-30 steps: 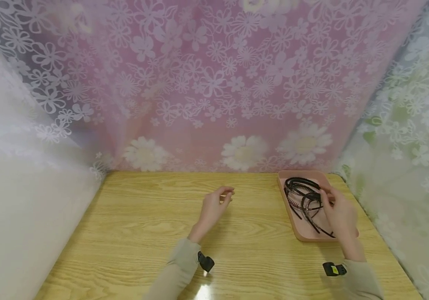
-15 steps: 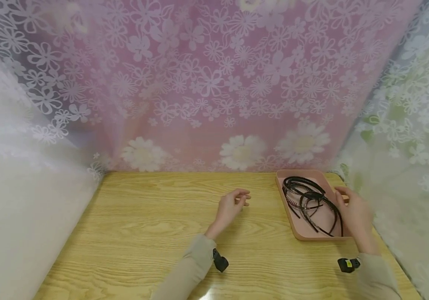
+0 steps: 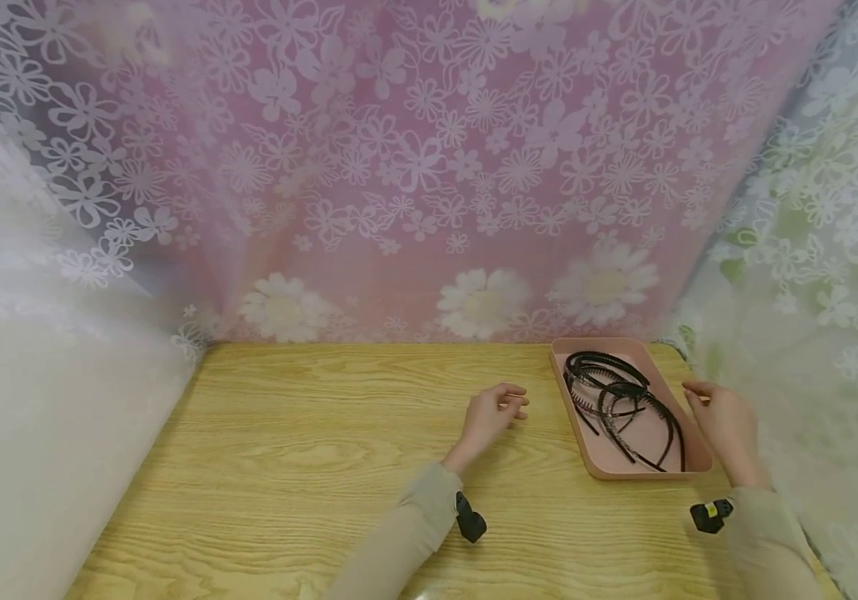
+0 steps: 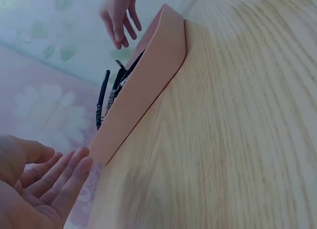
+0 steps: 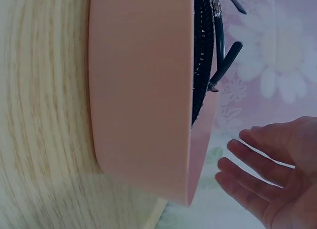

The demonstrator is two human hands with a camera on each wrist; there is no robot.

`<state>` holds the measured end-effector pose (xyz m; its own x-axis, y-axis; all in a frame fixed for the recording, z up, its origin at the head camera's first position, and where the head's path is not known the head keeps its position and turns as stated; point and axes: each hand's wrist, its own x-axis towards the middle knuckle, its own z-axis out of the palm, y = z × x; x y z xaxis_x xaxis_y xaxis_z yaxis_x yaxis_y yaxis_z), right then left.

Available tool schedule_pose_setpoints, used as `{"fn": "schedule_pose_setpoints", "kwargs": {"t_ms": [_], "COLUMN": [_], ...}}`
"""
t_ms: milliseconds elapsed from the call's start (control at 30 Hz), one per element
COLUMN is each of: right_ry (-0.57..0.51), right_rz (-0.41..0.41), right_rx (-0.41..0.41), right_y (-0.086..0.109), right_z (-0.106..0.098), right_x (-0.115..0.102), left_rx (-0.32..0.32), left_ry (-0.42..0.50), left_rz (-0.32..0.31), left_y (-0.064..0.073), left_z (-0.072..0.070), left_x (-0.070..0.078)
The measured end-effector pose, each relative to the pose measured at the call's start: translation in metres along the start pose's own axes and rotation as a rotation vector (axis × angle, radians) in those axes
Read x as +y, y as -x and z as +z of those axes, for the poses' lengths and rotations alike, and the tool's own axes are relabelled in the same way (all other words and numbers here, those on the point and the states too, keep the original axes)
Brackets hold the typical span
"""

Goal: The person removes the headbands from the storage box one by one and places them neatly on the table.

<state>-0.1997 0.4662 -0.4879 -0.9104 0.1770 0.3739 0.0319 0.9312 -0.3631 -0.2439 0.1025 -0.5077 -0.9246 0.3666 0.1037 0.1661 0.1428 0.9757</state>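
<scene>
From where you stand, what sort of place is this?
Probably a screened-off tabletop workspace, though the wider room is hidden: a wood-grain table, a pink floral sheet behind it, paler sheets at both sides, and a pink tray of black headbands.

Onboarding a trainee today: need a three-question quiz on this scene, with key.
1. True or false: neither the left hand nor the right hand holds any of the black headbands.
2. Where are the headbands? A) glass jar B) pink tray C) cloth bag
3. Fill in: in the head view, the tray lies ____ the two hands.
Key: 1 true; 2 B; 3 between.
</scene>
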Motion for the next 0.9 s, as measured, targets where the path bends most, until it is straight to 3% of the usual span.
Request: {"fn": "schedule_pose_setpoints", "kwargs": {"t_ms": [200,433,633,900], "right_ry": [0.008,-0.097,-0.16,-0.231], "right_rz": [-0.021,0.084,0.108,0.149], "right_rx": [-0.11,-0.262,-0.26,-0.276], "right_y": [-0.002,-0.003,0.0,0.0], "right_z": [0.001,0.002,0.001,0.004], "right_x": [0.014,0.021,0.03,0.031], "left_rx": [-0.009,0.011,0.049,0.077], "left_ry": [-0.032,-0.071,-0.239,-0.3], "left_rz": [-0.049,-0.075,-0.031,-0.048], "left_y": [-0.004,-0.005,-0.006,-0.006], "left_z": [0.027,0.058,0.081,0.102], "left_x": [0.0,-0.007,-0.005,-0.002]}}
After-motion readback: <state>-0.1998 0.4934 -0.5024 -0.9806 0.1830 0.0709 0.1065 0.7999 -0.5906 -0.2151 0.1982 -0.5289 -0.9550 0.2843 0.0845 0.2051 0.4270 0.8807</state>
